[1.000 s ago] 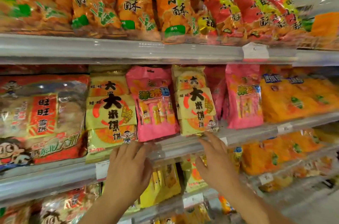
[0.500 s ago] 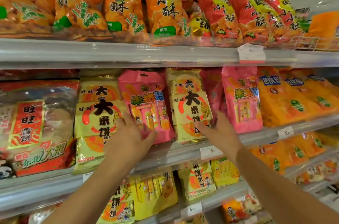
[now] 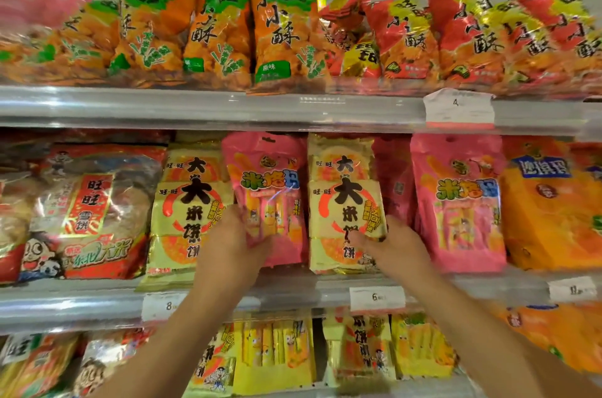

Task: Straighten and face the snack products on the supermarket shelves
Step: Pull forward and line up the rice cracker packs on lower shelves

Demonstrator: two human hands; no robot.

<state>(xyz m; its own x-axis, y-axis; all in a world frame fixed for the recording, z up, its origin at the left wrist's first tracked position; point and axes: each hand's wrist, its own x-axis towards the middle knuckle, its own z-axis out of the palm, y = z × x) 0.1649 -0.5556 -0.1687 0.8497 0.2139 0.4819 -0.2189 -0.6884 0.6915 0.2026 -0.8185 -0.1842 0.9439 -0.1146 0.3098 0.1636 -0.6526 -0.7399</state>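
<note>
Snack bags stand packed along the middle shelf point(image 3: 293, 291). The left hand point(image 3: 233, 246) grips the lower part of a pink bag point(image 3: 265, 189), its fingers hidden behind the pack. The right hand point(image 3: 395, 248) pinches the lower corner of a yellow rice-cracker bag point(image 3: 345, 202). Motion blur smears the orange bags point(image 3: 283, 29) above.

My left hand point(image 3: 233, 243) hides the pink bag's point(image 3: 267, 199) lower corner; fingers behind it unseen; shelf's left end blurred.
</note>
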